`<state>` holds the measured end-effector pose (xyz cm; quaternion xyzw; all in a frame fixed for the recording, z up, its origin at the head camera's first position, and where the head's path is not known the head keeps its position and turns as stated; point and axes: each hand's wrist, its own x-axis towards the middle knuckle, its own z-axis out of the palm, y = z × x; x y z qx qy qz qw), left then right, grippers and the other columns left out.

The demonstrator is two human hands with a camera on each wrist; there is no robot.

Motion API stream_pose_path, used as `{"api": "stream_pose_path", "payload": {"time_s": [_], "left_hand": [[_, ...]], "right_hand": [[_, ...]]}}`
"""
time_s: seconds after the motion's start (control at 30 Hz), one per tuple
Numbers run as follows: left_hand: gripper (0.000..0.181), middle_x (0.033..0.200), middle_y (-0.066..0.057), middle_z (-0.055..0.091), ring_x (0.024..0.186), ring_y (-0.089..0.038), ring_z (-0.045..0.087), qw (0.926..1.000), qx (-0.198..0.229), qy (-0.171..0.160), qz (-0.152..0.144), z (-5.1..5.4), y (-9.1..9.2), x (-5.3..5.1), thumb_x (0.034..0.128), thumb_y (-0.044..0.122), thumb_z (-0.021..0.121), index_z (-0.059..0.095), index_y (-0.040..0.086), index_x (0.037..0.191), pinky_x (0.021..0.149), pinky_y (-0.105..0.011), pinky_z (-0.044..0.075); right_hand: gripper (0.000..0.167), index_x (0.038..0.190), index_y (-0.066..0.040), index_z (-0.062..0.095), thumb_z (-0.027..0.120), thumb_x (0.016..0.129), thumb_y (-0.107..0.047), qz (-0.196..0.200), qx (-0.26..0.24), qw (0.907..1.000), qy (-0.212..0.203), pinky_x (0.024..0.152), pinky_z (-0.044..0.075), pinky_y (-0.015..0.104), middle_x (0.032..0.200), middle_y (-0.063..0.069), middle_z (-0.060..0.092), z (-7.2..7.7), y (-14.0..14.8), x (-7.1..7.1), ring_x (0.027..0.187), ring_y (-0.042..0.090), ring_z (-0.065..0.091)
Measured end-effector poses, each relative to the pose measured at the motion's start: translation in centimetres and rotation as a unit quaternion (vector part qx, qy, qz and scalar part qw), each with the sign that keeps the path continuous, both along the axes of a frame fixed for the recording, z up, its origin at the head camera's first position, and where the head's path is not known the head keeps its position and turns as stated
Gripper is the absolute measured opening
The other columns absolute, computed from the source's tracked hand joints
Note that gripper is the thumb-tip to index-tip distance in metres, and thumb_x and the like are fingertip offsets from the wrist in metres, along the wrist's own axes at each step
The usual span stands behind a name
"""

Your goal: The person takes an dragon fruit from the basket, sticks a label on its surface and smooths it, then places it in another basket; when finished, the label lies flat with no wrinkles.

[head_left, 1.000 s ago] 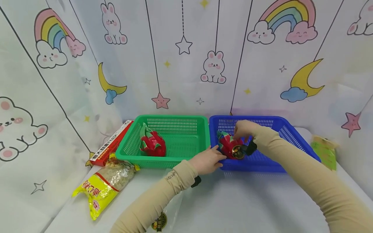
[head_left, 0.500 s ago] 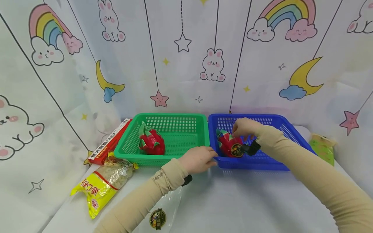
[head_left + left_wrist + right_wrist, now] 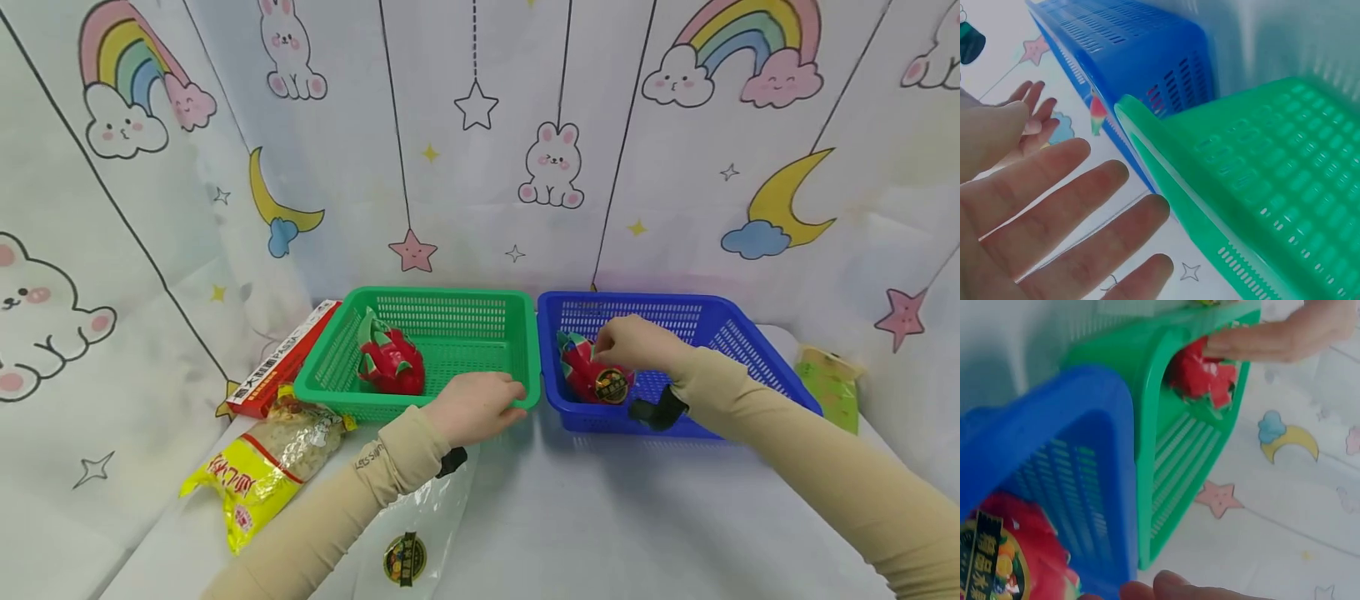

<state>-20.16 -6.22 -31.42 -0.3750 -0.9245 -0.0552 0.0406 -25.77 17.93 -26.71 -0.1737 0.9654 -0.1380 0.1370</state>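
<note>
My left hand hovers over the front right corner of the green basket; its fingers spread with nothing between them in the left wrist view. The right hand is above the left part of the blue basket, beside a red dragon fruit with a round black-and-gold label. Relaxed fingers lie close to that fruit in the right wrist view; contact is unclear. Another red dragon fruit rests in the green basket's left part.
A red-and-white pasta box leans along the green basket's left side, with a yellow bag in front. A clear bag with a round label lies at the front. A green packet is right of the blue basket.
My left hand has left the blue basket's front left rim and moved left to the green basket's corner. The right hand has shifted slightly; both fruits keep their places.
</note>
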Motion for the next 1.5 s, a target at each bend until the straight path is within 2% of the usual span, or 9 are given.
{"api": "stream_pose_path", "payload": {"time_s": [0.13,0.4,0.5,0.77,1.17,1.27,1.33,1.4,1.5], "left_hand": [[0.024,0.097,-0.001,0.067,0.083,-0.014,0.065,0.9997,0.021,0.002,0.007,-0.2,-0.9,0.3,0.0895,0.029,0.060,0.067,0.011,0.104,0.064,-0.027,0.053],[0.022,0.092,0.000,0.066,0.077,-0.014,0.064,0.9984,0.037,0.041,0.010,-1.5,-2.6,1.2,0.0883,0.029,0.061,0.067,0.011,0.100,0.060,-0.025,0.052],[0.020,0.089,0.000,0.065,0.077,-0.014,0.063,0.9976,0.053,0.043,0.012,-1.7,-3.0,1.7,0.0877,0.028,0.062,0.067,0.011,0.097,0.059,-0.024,0.051],[0.019,0.088,0.002,0.065,0.076,-0.013,0.062,0.9972,0.058,0.045,0.015,-2.6,-3.8,2.8,0.0872,0.030,0.063,0.067,0.012,0.094,0.058,-0.023,0.050],[0.016,0.086,0.004,0.064,0.076,-0.011,0.060,0.9938,0.077,0.076,0.023,-4.1,-4.6,3.4,0.0872,0.031,0.063,0.067,0.016,0.092,0.060,-0.022,0.050],[0.014,0.084,0.005,0.064,0.075,-0.009,0.060,0.9908,0.093,0.095,0.025,-4.2,-4.7,3.4,0.0868,0.030,0.063,0.067,0.017,0.091,0.061,-0.022,0.050],[0.012,0.084,0.005,0.064,0.076,-0.009,0.059,0.9879,0.108,0.109,0.024,-4.2,-4.8,3.3,0.0859,0.029,0.065,0.067,0.017,0.090,0.062,-0.022,0.050],[0.012,0.084,0.006,0.064,0.075,-0.009,0.058,0.9848,0.120,0.123,0.023,-4.1,-5.0,3.1,0.0847,0.028,0.066,0.066,0.017,0.088,0.062,-0.022,0.049],[0.013,0.086,0.004,0.065,0.077,-0.011,0.056,0.9810,0.135,0.138,0.019,-4.0,-5.4,2.6,0.0834,0.027,0.068,0.067,0.015,0.089,0.065,-0.022,0.048]], "right_hand": [[0.019,0.097,-0.003,0.068,0.060,0.088,-0.018,0.000,-0.008,0.9996,0.026,0.063,0.051,0.030,0.088,0.008,0.067,-0.3,-0.5,1.3,0.072,0.017,0.057],[0.012,0.089,-0.009,0.067,0.064,0.087,-0.021,0.005,-0.032,0.9968,0.073,0.057,0.048,0.025,0.078,0.001,0.065,-1.6,-1.7,4.2,0.065,0.012,0.054],[0.011,0.087,-0.011,0.068,0.065,0.086,-0.021,0.010,-0.038,0.9946,0.096,0.056,0.047,0.024,0.075,-0.002,0.064,-1.9,-2.1,5.0,0.064,0.011,0.054],[0.007,0.083,-0.013,0.067,0.067,0.083,-0.020,0.021,-0.069,0.9898,0.123,0.055,0.045,0.023,0.070,-0.005,0.062,-3.1,-2.8,6.1,0.063,0.010,0.052],[0.006,0.083,-0.015,0.067,0.067,0.084,-0.021,0.038,-0.116,0.9770,0.175,0.050,0.041,0.018,0.067,-0.011,0.059,-6.4,-3.9,7.8,0.056,0.002,0.047],[0.005,0.082,-0.015,0.067,0.068,0.083,-0.021,0.051,-0.130,0.9675,0.211,0.050,0.041,0.017,0.067,-0.012,0.058,-7.5,-4.4,8.0,0.057,0.000,0.045],[0.004,0.081,-0.016,0.066,0.069,0.082,-0.019,0.065,-0.135,0.9574,0.247,0.051,0.041,0.016,0.067,-0.012,0.058,-8.3,-4.7,8.1,0.058,-0.002,0.045],[0.006,0.080,-0.017,0.065,0.071,0.080,-0.016,0.090,-0.140,0.9409,0.295,0.052,0.042,0.016,0.069,-0.012,0.058,-9.2,-5.1,8.1,0.059,-0.002,0.047],[0.012,0.079,-0.016,0.063,0.075,0.076,-0.015,0.136,-0.136,0.9073,0.374,0.054,0.046,0.017,0.073,-0.009,0.058,-10.4,-5.8,7.8,0.064,0.002,0.052]]}}
